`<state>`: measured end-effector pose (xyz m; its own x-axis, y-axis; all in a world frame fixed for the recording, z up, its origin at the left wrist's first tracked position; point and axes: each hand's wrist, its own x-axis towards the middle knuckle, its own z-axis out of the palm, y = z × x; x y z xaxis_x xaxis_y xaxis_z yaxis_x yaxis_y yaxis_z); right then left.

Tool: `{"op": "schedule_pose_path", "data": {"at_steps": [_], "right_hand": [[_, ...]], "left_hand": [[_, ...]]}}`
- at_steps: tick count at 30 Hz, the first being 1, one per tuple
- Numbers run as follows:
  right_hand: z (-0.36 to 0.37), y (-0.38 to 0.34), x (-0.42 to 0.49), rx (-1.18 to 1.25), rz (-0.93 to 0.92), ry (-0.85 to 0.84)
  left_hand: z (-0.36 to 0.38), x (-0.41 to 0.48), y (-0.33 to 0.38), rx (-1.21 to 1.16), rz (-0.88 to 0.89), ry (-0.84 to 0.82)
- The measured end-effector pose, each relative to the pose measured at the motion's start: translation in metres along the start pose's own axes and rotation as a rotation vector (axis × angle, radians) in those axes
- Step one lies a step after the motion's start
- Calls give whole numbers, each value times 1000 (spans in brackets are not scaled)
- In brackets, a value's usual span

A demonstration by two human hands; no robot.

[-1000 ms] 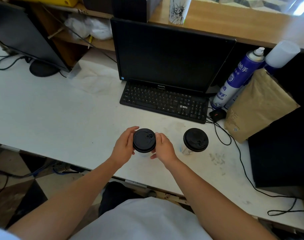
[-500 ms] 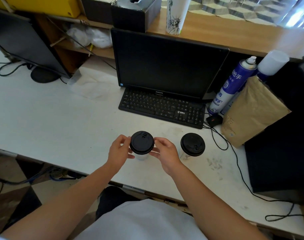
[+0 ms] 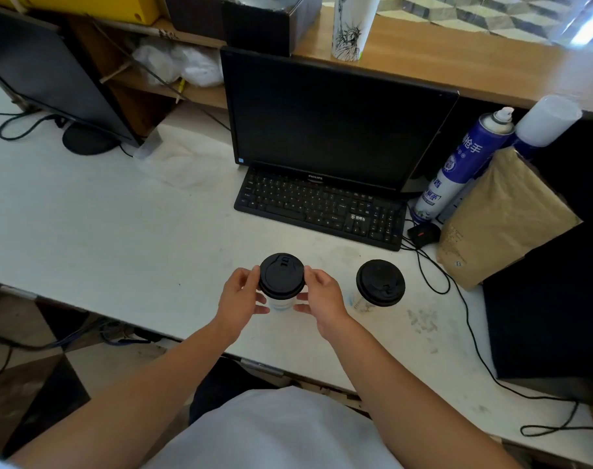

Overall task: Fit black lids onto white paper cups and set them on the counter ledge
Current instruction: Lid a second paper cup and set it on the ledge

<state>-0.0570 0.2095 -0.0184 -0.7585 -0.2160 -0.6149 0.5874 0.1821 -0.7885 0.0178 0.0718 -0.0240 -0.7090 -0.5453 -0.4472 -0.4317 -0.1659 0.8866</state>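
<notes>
A white paper cup [image 3: 281, 303] with a black lid [image 3: 281, 275] stands on the white desk [image 3: 119, 238] in front of me. My left hand [image 3: 239, 297] grips its left side and my right hand [image 3: 320, 297] grips its right side, fingertips at the lid's rim. To the right stands a second white cup [image 3: 359, 302] under its own black lid [image 3: 380, 282], untouched. The wooden counter ledge [image 3: 457, 62] runs along the back, above the monitor, with a printed white cup [image 3: 350, 25] on it.
A black monitor [image 3: 335, 116] and keyboard [image 3: 318, 208] sit behind the cups. Blue spray cans [image 3: 457, 167], a brown paper bag [image 3: 501, 218] and black cables [image 3: 464, 309] crowd the right side. A second monitor [image 3: 48, 76] stands at the far left.
Both hands have loosened from over the lid to the cup's sides, fingers lower on the cup. My head has tilted up, showing more of the ledge.
</notes>
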Motion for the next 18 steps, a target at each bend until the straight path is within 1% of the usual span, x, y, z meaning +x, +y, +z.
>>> {"op": "schedule_pose_path", "data": {"at_steps": [3, 5, 9, 13, 18], "right_hand": [[2, -3, 1, -86, -22, 14], [2, -3, 1, -142, -43, 18], [2, -3, 0, -261, -118, 29], [5, 1, 2, -409, -232, 55], [11, 9, 7, -466, -310, 102]], "left_hand": [[3, -3, -3, 92, 70, 60], [3, -3, -7, 152, 125, 70], [3, 0, -13, 270, 247, 16], [1, 4, -17, 358, 348, -7], [-3, 6, -15, 440, 498, -25]]}}
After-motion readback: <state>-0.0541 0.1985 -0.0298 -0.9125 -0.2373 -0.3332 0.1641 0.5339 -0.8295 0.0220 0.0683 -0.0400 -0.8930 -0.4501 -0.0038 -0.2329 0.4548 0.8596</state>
